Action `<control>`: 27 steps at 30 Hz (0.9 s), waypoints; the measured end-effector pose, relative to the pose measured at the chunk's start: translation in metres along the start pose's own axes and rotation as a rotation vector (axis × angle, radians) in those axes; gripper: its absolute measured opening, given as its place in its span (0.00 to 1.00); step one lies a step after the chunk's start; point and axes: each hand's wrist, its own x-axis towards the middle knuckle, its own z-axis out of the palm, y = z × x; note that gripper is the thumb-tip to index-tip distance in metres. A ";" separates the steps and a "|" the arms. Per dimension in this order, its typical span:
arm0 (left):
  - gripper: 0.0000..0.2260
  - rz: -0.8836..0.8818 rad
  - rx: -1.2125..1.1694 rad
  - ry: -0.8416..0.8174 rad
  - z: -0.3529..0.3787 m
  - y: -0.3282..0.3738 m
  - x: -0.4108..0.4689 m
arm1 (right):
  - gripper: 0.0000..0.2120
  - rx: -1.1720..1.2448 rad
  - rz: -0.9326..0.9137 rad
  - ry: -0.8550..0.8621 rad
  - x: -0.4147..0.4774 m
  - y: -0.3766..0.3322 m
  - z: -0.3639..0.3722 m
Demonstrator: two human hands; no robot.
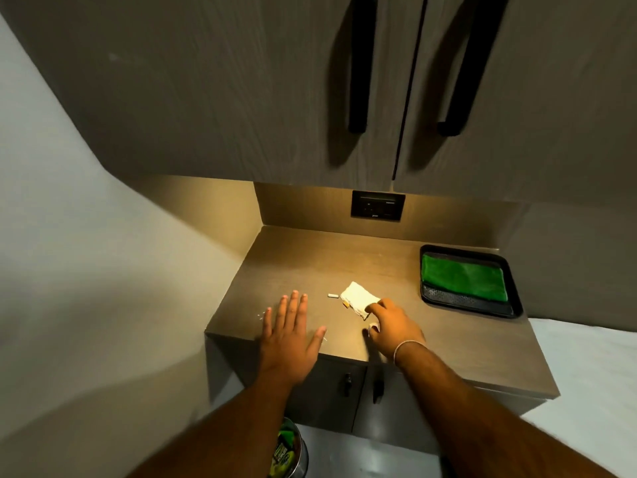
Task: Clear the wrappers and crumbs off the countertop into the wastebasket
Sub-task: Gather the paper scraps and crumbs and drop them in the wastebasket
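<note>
A crumpled white wrapper (pixel 356 299) lies in the middle of the brown countertop (pixel 310 263), with a small white scrap (pixel 332 295) to its left and an orange crumb (pixel 345 305) at its near edge. My right hand (pixel 393 324) has its fingertips on the wrapper's near right corner and a small white bit tucked under the palm. My left hand (pixel 291 331) rests flat on the counter's front left, fingers spread, holding nothing. Tiny white crumbs (pixel 261 315) lie by its little finger. The metal wastebasket (pixel 293 450) stands on the floor below, partly hidden by my left forearm.
A black tray (pixel 513 307) holding a folded green cloth (pixel 463 276) sits at the counter's right back. Dark wall cupboards with long black handles (pixel 358 63) hang overhead. A black socket plate (pixel 377 205) is on the back wall. Cabinet doors are below the counter.
</note>
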 end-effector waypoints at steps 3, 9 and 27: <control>0.37 0.080 0.007 -0.066 0.018 0.002 0.021 | 0.21 -0.066 -0.016 -0.039 0.015 0.000 0.015; 0.34 0.223 0.076 -0.135 0.043 0.010 0.067 | 0.14 -0.120 -0.002 -0.067 0.020 0.018 0.035; 0.32 0.102 -0.027 -0.100 0.052 -0.006 0.099 | 0.18 -0.168 -0.085 -0.133 0.106 0.000 0.006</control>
